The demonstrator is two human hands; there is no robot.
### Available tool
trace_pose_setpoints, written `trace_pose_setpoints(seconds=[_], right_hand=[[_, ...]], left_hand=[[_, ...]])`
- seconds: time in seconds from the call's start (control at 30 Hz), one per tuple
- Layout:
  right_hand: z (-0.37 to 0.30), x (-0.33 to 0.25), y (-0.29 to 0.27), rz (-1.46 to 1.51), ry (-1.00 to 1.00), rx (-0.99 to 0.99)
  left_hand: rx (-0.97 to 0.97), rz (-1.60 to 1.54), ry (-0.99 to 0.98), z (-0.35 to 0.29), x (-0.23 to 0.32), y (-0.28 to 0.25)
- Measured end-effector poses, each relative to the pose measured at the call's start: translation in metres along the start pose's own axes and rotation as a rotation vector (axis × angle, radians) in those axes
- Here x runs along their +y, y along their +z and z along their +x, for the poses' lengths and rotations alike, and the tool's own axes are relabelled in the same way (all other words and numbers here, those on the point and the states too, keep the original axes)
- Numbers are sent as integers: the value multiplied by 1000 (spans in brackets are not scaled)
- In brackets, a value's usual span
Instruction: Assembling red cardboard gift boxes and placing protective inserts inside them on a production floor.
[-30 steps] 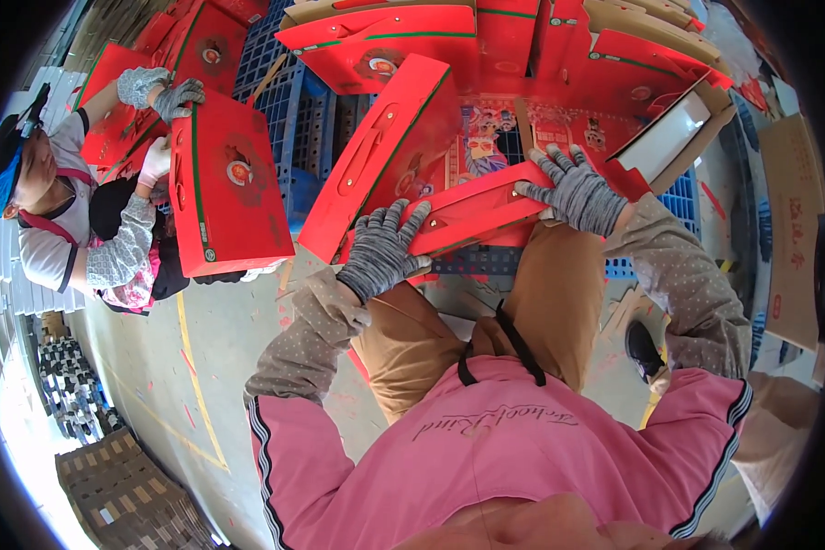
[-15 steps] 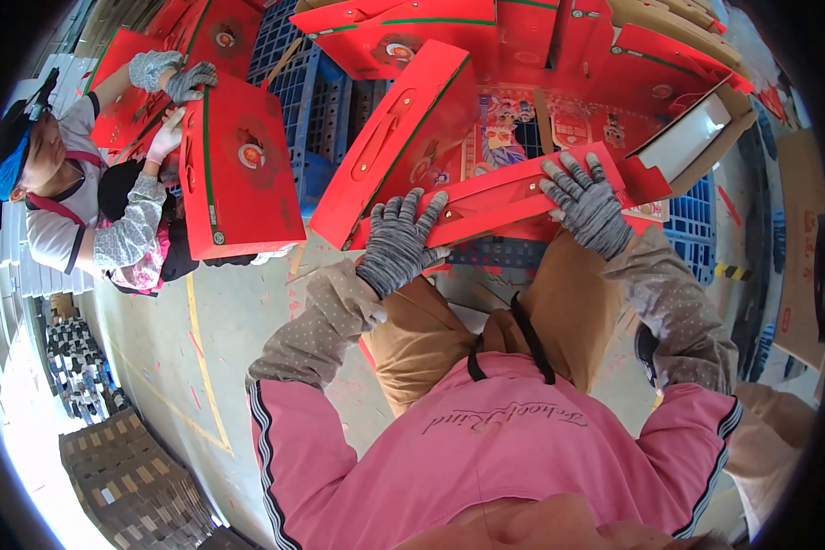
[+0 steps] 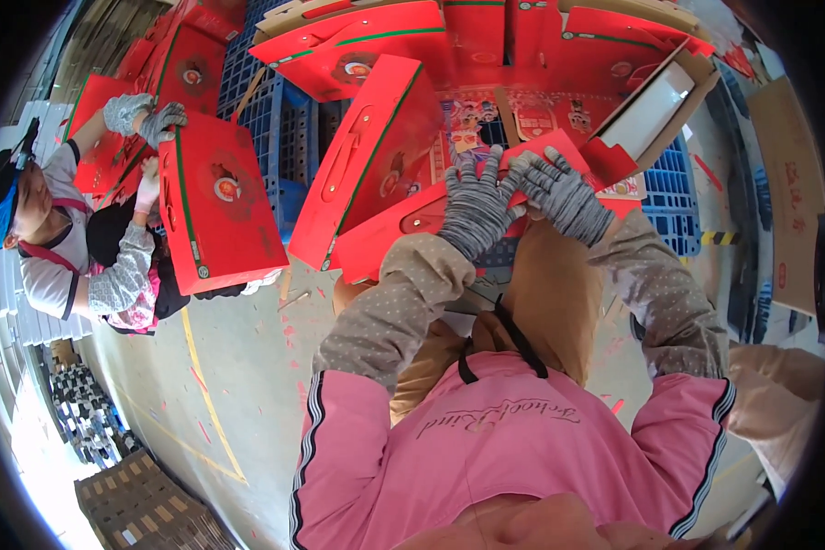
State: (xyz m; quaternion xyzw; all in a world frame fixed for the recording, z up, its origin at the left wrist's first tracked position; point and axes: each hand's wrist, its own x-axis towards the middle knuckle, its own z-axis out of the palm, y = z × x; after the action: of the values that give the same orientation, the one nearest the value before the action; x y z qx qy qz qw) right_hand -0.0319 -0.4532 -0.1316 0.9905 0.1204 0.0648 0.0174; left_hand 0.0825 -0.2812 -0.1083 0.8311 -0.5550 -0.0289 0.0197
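Observation:
Both my hands wear grey striped knit gloves and lie close together on the top of a long red cardboard box (image 3: 403,227) in front of me. My left hand (image 3: 478,209) rests with fingers apart near the middle of the top. Just right of it, my right hand (image 3: 566,197) lies flat with its fingers stretched over the top near the right end. A brass-coloured snap (image 3: 421,223) shows left of my left hand. Under my palms part of the box is hidden. Another red box (image 3: 362,151) with green edging leans beside its left end.
Several red boxes (image 3: 376,50) stand at the back. An open box (image 3: 655,115) with a white inside sits at the right, over a blue plastic pallet (image 3: 674,197). To the left, a co-worker in grey gloves handles a red box (image 3: 220,197). Flat cardboard stacks (image 3: 151,504) lie lower left.
My left hand has slid right along the box top, up beside my right hand. The right hand stays near the right end. The whole view has shifted slightly.

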Motion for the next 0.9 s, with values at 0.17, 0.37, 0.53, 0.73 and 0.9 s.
trace_pose_setpoints(seconds=[0.17, 0.37, 0.53, 0.73, 0.9], right_hand=[[-35, 45, -13, 74, 152, 38], [-30, 54, -12, 390, 153, -27], [-37, 48, -20, 454, 164, -30], [-36, 41, -21, 436, 211, -157], [-36, 36, -15, 202, 147, -139]], left_hand=[[38, -38, 27, 2, 6, -9], [52, -23, 34, 1, 6, -7], [55, -23, 37, 0, 7, -6], [51, -17, 57, 0, 5, 5], [-12, 48, 104, 1, -2, -7]])
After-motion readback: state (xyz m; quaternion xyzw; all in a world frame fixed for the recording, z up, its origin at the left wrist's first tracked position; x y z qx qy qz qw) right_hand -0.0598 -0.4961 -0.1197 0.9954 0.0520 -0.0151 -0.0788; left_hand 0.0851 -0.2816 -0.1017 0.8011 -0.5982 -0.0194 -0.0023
